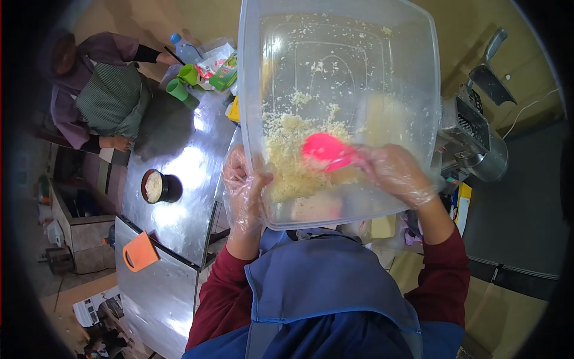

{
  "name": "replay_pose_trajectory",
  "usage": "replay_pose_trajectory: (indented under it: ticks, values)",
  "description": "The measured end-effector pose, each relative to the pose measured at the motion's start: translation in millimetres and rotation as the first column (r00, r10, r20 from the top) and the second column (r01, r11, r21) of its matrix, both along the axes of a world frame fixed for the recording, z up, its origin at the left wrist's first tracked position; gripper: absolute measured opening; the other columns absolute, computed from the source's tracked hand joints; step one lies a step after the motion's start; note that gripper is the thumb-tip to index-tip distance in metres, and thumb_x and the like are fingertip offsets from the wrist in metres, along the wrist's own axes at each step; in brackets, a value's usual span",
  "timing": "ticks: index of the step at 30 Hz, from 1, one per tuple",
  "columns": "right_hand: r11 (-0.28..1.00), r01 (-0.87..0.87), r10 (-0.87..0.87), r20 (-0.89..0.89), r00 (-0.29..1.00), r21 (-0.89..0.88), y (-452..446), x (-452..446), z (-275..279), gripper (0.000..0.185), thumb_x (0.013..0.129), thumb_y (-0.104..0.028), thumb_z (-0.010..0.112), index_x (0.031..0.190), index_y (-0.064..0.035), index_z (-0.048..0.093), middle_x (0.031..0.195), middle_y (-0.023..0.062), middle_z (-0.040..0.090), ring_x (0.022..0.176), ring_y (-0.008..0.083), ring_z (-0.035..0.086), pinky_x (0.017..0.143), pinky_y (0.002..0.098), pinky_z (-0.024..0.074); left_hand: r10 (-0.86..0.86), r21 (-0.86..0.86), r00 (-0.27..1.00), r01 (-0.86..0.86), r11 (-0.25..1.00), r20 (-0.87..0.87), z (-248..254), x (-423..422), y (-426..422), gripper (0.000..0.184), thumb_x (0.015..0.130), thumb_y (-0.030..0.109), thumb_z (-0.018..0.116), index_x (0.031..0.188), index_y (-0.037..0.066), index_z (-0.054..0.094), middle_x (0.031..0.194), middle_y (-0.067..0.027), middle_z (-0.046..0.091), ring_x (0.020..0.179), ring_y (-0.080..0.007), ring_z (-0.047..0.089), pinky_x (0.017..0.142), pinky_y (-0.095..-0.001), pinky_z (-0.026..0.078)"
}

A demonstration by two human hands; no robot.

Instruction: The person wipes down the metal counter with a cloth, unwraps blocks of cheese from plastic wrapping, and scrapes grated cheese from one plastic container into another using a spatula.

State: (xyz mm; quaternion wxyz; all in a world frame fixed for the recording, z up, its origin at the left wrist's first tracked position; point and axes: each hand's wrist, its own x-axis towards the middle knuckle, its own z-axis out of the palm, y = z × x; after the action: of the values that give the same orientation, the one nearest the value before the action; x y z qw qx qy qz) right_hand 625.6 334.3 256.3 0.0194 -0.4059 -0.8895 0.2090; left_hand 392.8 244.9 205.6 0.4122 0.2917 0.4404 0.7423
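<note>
A large clear plastic tub [431,90] is tilted in front of me, with pale crumbly grated food [290,134] piled toward its near left corner. Loose crumbs stick to its bottom farther up. My left hand [242,182], in a clear plastic glove, is closed on the tub's left rim. My right hand [396,173], gloved the same way, grips a bright pink spoon [323,151] inside the tub. The spoon's rounded end touches the crumbs. Motion blurs the spoon and the right fingers a little.
A metal table [197,155] at left bears a dark bowl of white food [154,186], green cups [177,90] and packages [223,72]. An orange cutting board [140,251] lies nearer. A person in an apron [113,99] stands across. A metal grating machine [472,128] is at right.
</note>
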Motion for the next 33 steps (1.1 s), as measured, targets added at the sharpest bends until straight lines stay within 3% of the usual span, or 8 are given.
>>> replay_pose_trajectory:
  ticks: [9, 11, 15, 17, 21, 23, 27, 33]
  values:
    - [0.995, 0.058, -0.079, -0.269, 0.960, -0.085, 2.9, -17.8, -11.7, 0.032, 0.093, -0.027, 0.052, 0.120, -0.0137, 0.061, 0.072, 0.0234, 0.057, 0.067, 0.0386, 0.057, 0.063, 0.0452, 0.0448, -0.065, 0.017, 0.992, 0.067, 0.998, -0.104, -1.2, 2.7, 1.3, 0.025, 0.063, 0.001, 0.060, 0.068, 0.013, 0.038, 0.072, 0.0050, 0.040, 0.065, -0.0048, 0.036, 0.061, -0.0197, 0.031]
    - [0.997, 0.011, -0.014, 0.040, 0.999, 0.074, -0.4, -3.4, -8.6, 0.032, 0.094, -0.028, 0.050, 0.122, -0.0162, 0.060, 0.070, 0.0227, 0.056, 0.065, 0.0372, 0.057, 0.061, 0.0444, 0.0452, -0.064, 0.007, 0.997, 0.065, 0.998, -0.041, 0.6, 0.7, 1.6, 0.025, 0.063, 0.001, 0.060, 0.069, 0.013, 0.038, 0.072, 0.0052, 0.040, 0.065, -0.0047, 0.036, 0.061, -0.0199, 0.031]
    - [0.984, 0.148, -0.169, 0.232, 0.958, 0.104, -10.6, -6.1, 18.5, 0.035, 0.095, -0.034, 0.044, 0.112, -0.0112, 0.065, 0.070, 0.0203, 0.060, 0.071, 0.0358, 0.060, 0.068, 0.0473, 0.0474, -0.065, -0.003, 0.997, 0.064, 0.998, -0.030, -3.0, 1.7, 1.7, 0.025, 0.063, 0.000, 0.060, 0.069, 0.012, 0.039, 0.072, 0.0048, 0.042, 0.067, -0.0045, 0.038, 0.062, -0.0198, 0.033]
    - [0.998, -0.024, 0.029, -0.092, 0.995, 0.052, -24.0, -18.4, 2.2, 0.032, 0.096, -0.029, 0.044, 0.110, -0.0110, 0.066, 0.066, 0.0186, 0.060, 0.064, 0.0346, 0.059, 0.063, 0.0458, 0.0484, -0.077, 0.021, 0.995, 0.078, 0.997, -0.067, -1.1, 1.5, 3.3, 0.025, 0.063, 0.000, 0.060, 0.070, 0.012, 0.040, 0.073, 0.0045, 0.043, 0.067, -0.0044, 0.040, 0.062, -0.0197, 0.033]
    - [0.981, -0.008, 0.055, -0.236, 0.970, 0.195, -23.7, 6.8, 2.8, 0.028, 0.094, -0.023, 0.046, 0.106, -0.0099, 0.067, 0.063, 0.0158, 0.059, 0.059, 0.0329, 0.059, 0.059, 0.0434, 0.0490, -0.069, -0.013, 0.996, 0.068, 0.998, -0.053, -0.4, -1.2, 1.7, 0.026, 0.063, 0.002, 0.061, 0.069, 0.012, 0.039, 0.073, 0.0039, 0.044, 0.068, -0.0050, 0.041, 0.063, -0.0198, 0.034]
    - [0.930, 0.154, -0.251, 0.273, 0.929, 0.333, -23.3, 23.6, 36.7, 0.032, 0.093, -0.025, 0.049, 0.120, -0.0151, 0.061, 0.061, 0.0103, 0.056, 0.059, 0.0301, 0.058, 0.056, 0.0427, 0.0453, -0.061, -0.010, 0.995, 0.061, 0.998, -0.072, -3.9, -4.6, 1.9, 0.027, 0.063, 0.002, 0.063, 0.069, 0.012, 0.039, 0.073, 0.0037, 0.044, 0.068, -0.0054, 0.041, 0.063, -0.0202, 0.035]
    - [0.920, 0.075, -0.204, 0.307, 0.930, 0.385, -18.3, 44.9, 3.9, 0.028, 0.092, -0.024, 0.050, 0.114, -0.0133, 0.062, 0.062, 0.0122, 0.057, 0.061, 0.0331, 0.058, 0.058, 0.0442, 0.0449, -0.054, 0.013, 0.997, 0.055, 0.998, -0.048, -2.7, -4.1, 3.5, 0.028, 0.063, 0.002, 0.063, 0.069, 0.012, 0.038, 0.074, 0.0032, 0.045, 0.069, -0.0066, 0.043, 0.066, -0.0213, 0.036]
    - [1.000, -0.028, 0.027, 0.069, 0.997, 0.014, -20.4, 1.8, -32.3, 0.025, 0.092, -0.025, 0.050, 0.110, -0.0114, 0.062, 0.062, 0.0154, 0.057, 0.061, 0.0345, 0.058, 0.057, 0.0450, 0.0434, -0.073, 0.020, 0.996, 0.074, 0.997, -0.058, 7.9, 2.9, 6.5, 0.023, 0.064, 0.001, 0.060, 0.070, 0.011, 0.041, 0.076, 0.0021, 0.049, 0.071, -0.0070, 0.045, 0.068, -0.0217, 0.039]
